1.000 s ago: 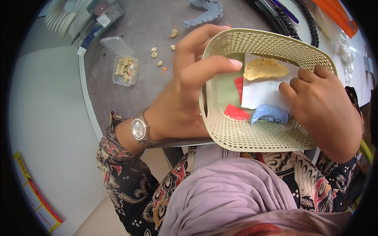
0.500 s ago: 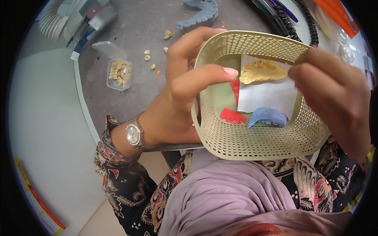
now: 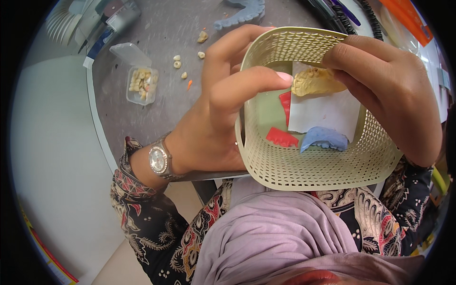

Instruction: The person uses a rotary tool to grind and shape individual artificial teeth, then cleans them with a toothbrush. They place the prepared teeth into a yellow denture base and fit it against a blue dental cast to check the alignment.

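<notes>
A pale green mesh basket (image 3: 304, 182) is tilted toward me, held at its left side by my left hand (image 3: 209, 114). The left thumb reaches over the rim, its tip at the left end of a yellow dental cast (image 3: 314, 84). At the cast's other end, the fingers of my right hand (image 3: 389, 85) are bent together and pinch it; their tips are partly hidden. Beneath the cast lies a piece of white paper (image 3: 320, 114) inside the basket. A blue dental impression piece (image 3: 325, 138) rests at the paper's lower edge, beside red wax-like pieces (image 3: 281, 137).
On the grey table at left stands a small clear box with a raised lid (image 3: 129, 53), containing several artificial teeth. Loose teeth (image 3: 177, 64) lie beside it. A blue-grey dental arch (image 3: 244, 15) is at the back; black coiled cable (image 3: 339, 19) runs at back right.
My right hand has moved left, further over the basket. The yellow cast has been turned, so its row of teeth shows now. The basket has shifted slightly up.
</notes>
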Available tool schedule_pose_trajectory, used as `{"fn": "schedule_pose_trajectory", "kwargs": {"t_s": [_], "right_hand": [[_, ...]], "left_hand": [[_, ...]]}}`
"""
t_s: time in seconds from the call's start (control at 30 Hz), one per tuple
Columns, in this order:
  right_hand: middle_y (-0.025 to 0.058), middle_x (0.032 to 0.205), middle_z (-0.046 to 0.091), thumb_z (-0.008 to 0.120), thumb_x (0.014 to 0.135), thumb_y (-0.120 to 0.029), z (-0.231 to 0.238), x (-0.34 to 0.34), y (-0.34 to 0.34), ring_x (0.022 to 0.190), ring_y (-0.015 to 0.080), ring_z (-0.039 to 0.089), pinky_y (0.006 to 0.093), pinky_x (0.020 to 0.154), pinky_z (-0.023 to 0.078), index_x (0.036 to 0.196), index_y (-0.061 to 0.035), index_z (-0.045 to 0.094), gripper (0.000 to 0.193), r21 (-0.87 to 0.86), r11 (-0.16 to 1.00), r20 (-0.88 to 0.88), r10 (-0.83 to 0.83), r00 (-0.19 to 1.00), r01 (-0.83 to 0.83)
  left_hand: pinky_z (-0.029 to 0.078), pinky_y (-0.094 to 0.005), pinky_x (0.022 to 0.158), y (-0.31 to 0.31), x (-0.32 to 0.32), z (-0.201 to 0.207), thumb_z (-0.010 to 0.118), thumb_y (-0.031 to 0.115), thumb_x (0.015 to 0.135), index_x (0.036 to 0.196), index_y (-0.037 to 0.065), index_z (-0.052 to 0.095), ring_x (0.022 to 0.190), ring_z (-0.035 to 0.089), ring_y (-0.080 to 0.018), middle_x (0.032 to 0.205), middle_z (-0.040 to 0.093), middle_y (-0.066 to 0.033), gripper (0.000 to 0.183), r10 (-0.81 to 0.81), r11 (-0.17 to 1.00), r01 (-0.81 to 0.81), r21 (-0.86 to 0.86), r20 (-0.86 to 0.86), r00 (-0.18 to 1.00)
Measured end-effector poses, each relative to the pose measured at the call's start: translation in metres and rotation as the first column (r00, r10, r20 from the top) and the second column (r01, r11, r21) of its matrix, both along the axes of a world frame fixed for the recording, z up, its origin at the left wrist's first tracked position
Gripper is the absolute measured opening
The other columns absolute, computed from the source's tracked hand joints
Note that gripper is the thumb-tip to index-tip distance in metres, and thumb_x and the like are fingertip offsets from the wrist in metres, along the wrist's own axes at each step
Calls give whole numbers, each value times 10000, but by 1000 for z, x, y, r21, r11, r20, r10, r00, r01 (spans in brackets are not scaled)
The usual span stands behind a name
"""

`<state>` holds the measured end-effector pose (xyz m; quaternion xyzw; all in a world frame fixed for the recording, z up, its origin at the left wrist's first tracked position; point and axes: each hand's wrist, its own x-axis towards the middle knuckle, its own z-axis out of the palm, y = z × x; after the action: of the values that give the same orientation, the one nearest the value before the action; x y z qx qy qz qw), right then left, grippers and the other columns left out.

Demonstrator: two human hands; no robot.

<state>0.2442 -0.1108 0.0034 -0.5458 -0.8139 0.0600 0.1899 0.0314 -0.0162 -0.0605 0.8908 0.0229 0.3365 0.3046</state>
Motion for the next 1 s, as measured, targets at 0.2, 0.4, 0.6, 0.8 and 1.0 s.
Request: {"fn": "schedule_pose_trajectory", "kwargs": {"t_s": [0.2,0.4,0.6,0.8,1.0], "right_hand": [[121,833,590,606,726,18,6,-11,2,667,293,593,342,546,462,915,-8,566,195,-42,999,104,-1,995,6],[118,798,564,566,695,8,7,-10,12,674,322,577,365,551,451,869,-5,538,177,-11,1000,54,4,999,-4],[133,811,561,541,685,20,18,1,8,763,324,590,366,642,477,799,20,538,114,-10,1000,171,10,985,-9],[142,838,580,543,693,38,26,14,4,816,313,596,359,696,491,853,15,597,171,-19,996,32,93,995,-92],[147,792,617,593,724,-35,17,31,21,763,322,617,346,621,507,856,19,599,143,227,951,-156,247,956,-209]], "left_hand": [[395,-384,872,2,-11,16,765,460,652,1212,137,444,1194,385,-313,1314,295,-243,722,-25,1000,25,-2,-91,996],[395,-332,787,5,-16,72,648,526,712,1002,6,611,956,550,-264,1104,544,-191,596,108,897,-4,442,-211,972],[425,-332,678,-32,23,101,708,263,681,906,24,619,753,585,-255,880,624,-91,341,402,813,-80,576,-457,793],[483,-378,646,-33,45,96,673,194,743,861,9,549,734,610,-314,815,607,-143,253,519,836,-168,523,-652,552],[498,-391,663,-13,48,78,652,115,746,910,-12,516,763,612,-339,819,596,-167,248,473,876,-189,443,-718,510]]}}
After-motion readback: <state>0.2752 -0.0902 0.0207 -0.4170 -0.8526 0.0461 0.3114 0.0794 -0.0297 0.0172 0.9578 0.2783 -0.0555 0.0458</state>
